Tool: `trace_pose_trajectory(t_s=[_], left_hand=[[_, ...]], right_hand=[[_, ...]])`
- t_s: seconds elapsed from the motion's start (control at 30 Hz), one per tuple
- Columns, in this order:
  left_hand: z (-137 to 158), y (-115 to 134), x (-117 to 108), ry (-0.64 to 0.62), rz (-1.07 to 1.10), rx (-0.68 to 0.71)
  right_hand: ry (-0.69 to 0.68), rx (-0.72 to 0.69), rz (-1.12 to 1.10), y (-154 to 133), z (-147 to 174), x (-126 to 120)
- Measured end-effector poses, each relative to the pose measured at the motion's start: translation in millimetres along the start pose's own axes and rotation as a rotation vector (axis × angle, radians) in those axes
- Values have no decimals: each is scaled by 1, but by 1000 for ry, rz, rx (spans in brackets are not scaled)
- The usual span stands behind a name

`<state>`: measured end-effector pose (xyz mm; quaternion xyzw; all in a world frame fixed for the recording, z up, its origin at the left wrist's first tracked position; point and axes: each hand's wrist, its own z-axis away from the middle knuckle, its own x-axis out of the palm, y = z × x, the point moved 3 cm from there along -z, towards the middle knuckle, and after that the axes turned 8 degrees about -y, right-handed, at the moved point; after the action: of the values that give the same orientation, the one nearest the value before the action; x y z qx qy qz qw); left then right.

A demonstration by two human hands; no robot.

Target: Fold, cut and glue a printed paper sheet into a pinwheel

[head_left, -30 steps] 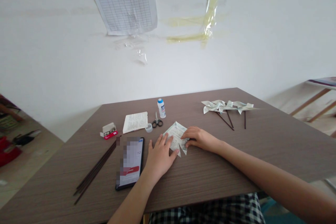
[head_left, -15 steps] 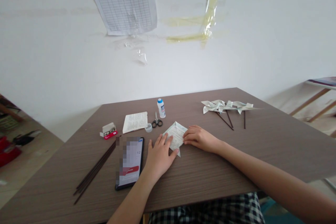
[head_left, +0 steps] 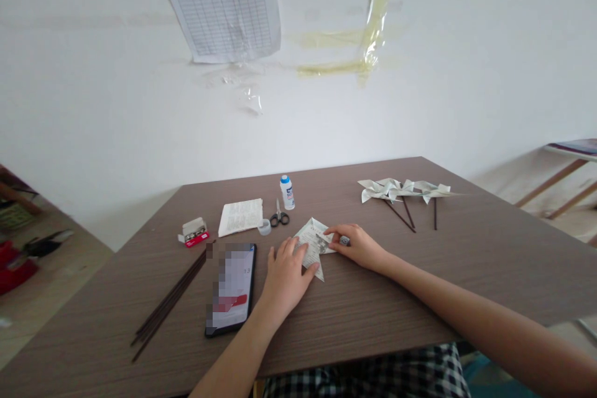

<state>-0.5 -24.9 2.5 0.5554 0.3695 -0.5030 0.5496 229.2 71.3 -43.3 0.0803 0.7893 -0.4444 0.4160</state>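
A printed sheet of paper point(head_left: 313, 247), folded with pointed corners, lies on the table between my hands. My left hand point(head_left: 285, 270) rests flat on its left side, fingers spread, and hides that part. At the paper's right side, the fingertips of my right hand point(head_left: 361, 245) pinch a flap that is lifted a little off the table. Just beyond the paper are black-handled scissors point(head_left: 280, 217) and a small roll of clear tape point(head_left: 264, 227). Left of my left hand lies a phone point(head_left: 233, 289) with its screen lit.
Behind the scissors stands a white glue bottle point(head_left: 287, 193) with a blue cap. Stacked printed paper point(head_left: 241, 216), a small red-and-white box point(head_left: 194, 233) and thin dark sticks point(head_left: 172, 298) lie to the left. Several paper pinwheels point(head_left: 403, 189) on sticks lie at the back right.
My right hand has gone from lying along the paper's right edge to pinching and raising a flap there. My left hand has stayed nearly in place.
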Motion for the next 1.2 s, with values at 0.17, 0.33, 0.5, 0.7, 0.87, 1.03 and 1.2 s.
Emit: trace_pose_trajectory(t_s=[0.17, 0.33, 0.5, 0.7, 0.87, 1.03, 1.2], left_hand=[[-1, 1, 5, -26, 40, 15], [0, 1, 4, -35, 45, 39], [1, 3, 1, -51, 33, 39], [5, 8, -6, -86, 21, 17], [5, 9, -8, -79, 20, 10], [5, 9, -8, -70, 15, 15], [5, 8, -6, -57, 8, 29]], right_hand=[[-8, -82, 141, -1, 3, 4], [-29, -147, 260, -6, 7, 6], [-26, -174, 334, -12, 8, 7], [-36, -173, 376, -13, 8, 8], [-24, -169, 364, -13, 8, 8], [-33, -159, 357, -14, 8, 9], [-32, -168, 357, -16, 9, 7]])
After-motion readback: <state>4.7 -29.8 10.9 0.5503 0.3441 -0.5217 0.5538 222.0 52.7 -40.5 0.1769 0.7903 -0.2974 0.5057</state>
